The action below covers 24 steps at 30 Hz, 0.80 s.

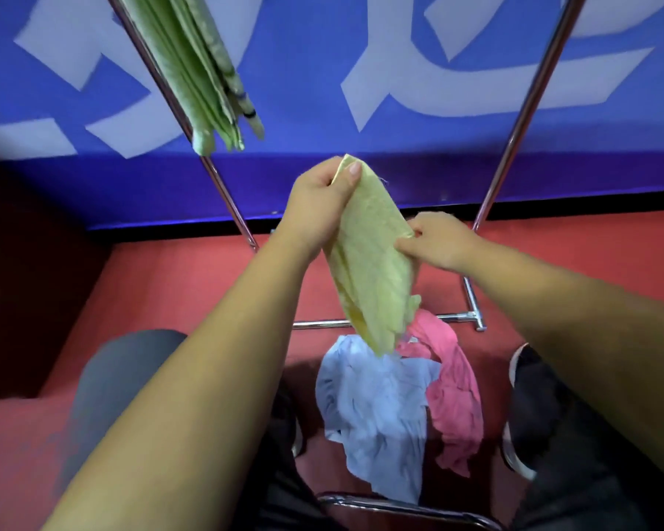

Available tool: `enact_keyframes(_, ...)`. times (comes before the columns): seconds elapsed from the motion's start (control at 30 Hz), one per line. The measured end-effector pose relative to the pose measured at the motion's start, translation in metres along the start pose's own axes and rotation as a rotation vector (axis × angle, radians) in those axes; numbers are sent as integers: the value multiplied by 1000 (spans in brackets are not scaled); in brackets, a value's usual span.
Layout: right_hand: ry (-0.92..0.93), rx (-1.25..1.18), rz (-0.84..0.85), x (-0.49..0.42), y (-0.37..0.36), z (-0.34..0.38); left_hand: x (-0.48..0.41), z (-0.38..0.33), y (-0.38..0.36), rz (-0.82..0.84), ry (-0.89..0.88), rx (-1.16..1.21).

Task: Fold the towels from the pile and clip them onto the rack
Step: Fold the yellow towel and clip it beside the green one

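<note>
Yellow-green cloth fills the middle of the view: a partly folded towel (pixel 368 270) hangs in the air, narrow and slanted, with its top corner toward 12 o'clock and its loose end toward 6. The left hand (pixel 319 205) pinches that top corner between thumb and curled fingers. The right hand (pixel 437 239), at 3 o'clock of the towel, pinches its side edge. Under the loose end, at 6 o'clock, the pile lies on the red floor (pixel 169 285): a crumpled light-blue towel (pixel 376 415) with a pink towel (pixel 457 396) touching it on its 3 o'clock side. The rack (pixel 522 120) shows as two chrome poles climbing toward 11 and 1 o'clock, with a base bar behind the held towel. Folded green towels (pixel 204 70) hang against the 11 o'clock pole; their fastening is out of view.
</note>
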State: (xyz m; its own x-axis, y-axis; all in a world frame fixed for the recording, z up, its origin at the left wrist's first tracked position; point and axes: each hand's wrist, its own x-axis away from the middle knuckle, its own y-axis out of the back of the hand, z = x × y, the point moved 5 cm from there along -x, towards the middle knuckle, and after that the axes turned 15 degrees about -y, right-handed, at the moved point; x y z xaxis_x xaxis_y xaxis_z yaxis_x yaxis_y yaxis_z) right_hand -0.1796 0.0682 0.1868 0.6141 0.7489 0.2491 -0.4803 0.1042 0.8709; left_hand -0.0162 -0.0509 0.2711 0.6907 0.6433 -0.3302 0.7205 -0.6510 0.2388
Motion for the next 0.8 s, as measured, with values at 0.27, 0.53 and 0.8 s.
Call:
enact_keyframes(0.27,-143,-302,-87,32,70,-8,-24,-74,49,-263,-81,181)
enact_keyframes(0.53,-345,-352,-192,44,49,-62,6,-9,76,-520,211,163)
enact_keyframes(0.8,-427,-771,-325,31,63,-66,0,29,82,-568,406,262)
